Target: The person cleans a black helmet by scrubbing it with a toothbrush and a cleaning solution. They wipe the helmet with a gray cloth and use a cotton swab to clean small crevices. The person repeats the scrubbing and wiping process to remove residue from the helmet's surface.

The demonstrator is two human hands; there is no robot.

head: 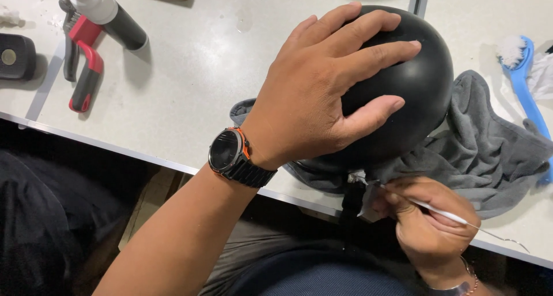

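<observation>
Two hands were busy. The left hand (328, 83) lay flat on the round black helmet (423, 80), which sat on a grey cloth (489, 146) at the table (190, 88) edge. The right hand (429, 227) pinched a thin hooked pick (461, 218). The helmet could have rolled off, or the pick slipped and scratched it.

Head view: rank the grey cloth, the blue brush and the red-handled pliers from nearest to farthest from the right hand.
From the right hand:
1. Grey cloth, just above it, under the black dome.
2. Blue brush, at the table's far right edge.
3. Red-handled pliers, far across at upper left.
</observation>
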